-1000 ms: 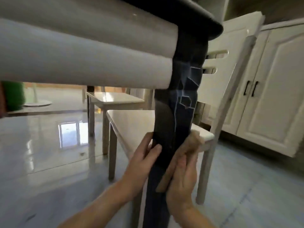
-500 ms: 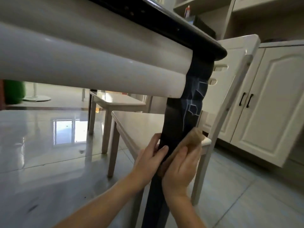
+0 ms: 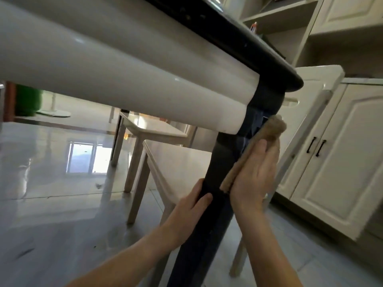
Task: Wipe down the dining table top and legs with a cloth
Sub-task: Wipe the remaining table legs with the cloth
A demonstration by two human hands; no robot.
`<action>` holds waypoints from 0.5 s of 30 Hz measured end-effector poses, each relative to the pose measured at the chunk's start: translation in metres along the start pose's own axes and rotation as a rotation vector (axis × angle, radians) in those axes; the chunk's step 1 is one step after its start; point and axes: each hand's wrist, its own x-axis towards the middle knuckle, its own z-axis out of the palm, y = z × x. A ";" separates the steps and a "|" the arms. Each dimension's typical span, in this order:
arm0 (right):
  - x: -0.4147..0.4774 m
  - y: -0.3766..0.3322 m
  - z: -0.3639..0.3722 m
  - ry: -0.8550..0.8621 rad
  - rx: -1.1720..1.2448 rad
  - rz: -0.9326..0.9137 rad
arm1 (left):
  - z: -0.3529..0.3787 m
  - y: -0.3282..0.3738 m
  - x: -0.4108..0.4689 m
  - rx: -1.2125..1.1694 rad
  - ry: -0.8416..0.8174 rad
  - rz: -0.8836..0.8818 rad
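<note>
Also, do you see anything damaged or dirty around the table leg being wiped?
The dark table leg shows pale crack-like lines beside the upper end of the cloth; damage or pattern, I cannot tell. A few small dark specks lie on the glossy floor to the left.

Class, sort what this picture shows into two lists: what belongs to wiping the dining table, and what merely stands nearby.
In use: tan folded cloth; dark glossy table leg; black table top edge; left hand; right hand.
Merely nearby: pale wooden chair; cream cabinet doors with black handles; green object far left.
</note>
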 end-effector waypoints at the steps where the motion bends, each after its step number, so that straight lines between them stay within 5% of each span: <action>1: -0.017 0.012 -0.004 -0.029 0.002 0.024 | 0.002 0.003 -0.002 0.003 0.017 -0.008; 5: -0.067 0.030 -0.026 -0.169 0.063 0.271 | 0.007 0.003 -0.002 -0.007 0.034 -0.002; 12: 0.030 -0.028 0.003 0.038 -0.086 -0.042 | 0.010 0.000 0.001 -0.119 0.033 -0.053; 15: 0.015 -0.010 -0.004 -0.015 0.154 0.201 | 0.009 0.004 0.001 -0.105 0.058 -0.046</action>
